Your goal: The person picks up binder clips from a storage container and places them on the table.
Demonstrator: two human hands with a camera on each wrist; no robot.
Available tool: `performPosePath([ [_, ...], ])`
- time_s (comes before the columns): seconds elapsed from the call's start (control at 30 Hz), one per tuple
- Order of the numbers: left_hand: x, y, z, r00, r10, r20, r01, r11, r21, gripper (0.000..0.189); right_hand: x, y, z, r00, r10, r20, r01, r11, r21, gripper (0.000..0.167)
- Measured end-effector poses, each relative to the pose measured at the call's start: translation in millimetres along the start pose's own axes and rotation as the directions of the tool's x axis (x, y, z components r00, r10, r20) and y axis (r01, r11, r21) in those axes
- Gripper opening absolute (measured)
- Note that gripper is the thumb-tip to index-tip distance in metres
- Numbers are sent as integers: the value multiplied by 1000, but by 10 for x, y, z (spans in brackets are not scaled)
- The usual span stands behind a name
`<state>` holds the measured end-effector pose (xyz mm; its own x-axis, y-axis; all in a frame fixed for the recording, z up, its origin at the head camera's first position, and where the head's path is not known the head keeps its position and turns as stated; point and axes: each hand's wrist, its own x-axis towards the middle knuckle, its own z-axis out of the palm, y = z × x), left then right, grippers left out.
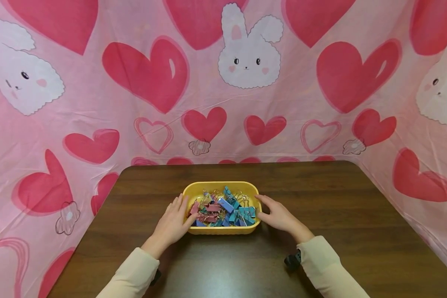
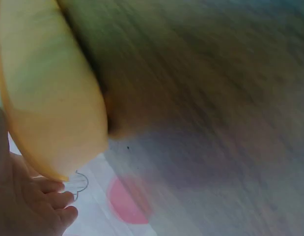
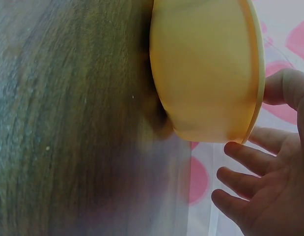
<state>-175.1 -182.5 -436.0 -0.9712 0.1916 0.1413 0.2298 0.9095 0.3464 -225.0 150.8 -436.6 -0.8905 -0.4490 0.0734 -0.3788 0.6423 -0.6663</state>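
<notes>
Yellow tub (image 1: pixel 223 231) of coloured binder clips (image 1: pixel 226 205) stands on the brown table (image 1: pixel 357 215), just below frame centre; left hand (image 1: pixel 174 218) and right hand (image 1: pixel 280 215) touch opposite sides, fingers spread.

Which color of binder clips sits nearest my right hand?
The teal binder clips at the right end of the yellow basket, beside your right hand. The pink clips lie toward your left hand; the periwinkle clip on top sits nearer the middle.
</notes>
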Motion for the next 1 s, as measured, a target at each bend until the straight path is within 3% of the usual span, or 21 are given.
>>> performPosePath([
  [0.2,-52,-52,26,1000,-4,2,4,999,37,74,-2,-12,-4,1000,-30,-4,30,1000,-4,57],
  [0.6,-61,-50,38,1000,-7,-8,7,999,41,73,40,-42,-136,993,-65,-97,62,998,-33,54],
  [1.0,-47,-41,64,1000,-5,-7,5,999,34,73,165,-245,-332,985,-95,-146,89,995,-51,56],
])
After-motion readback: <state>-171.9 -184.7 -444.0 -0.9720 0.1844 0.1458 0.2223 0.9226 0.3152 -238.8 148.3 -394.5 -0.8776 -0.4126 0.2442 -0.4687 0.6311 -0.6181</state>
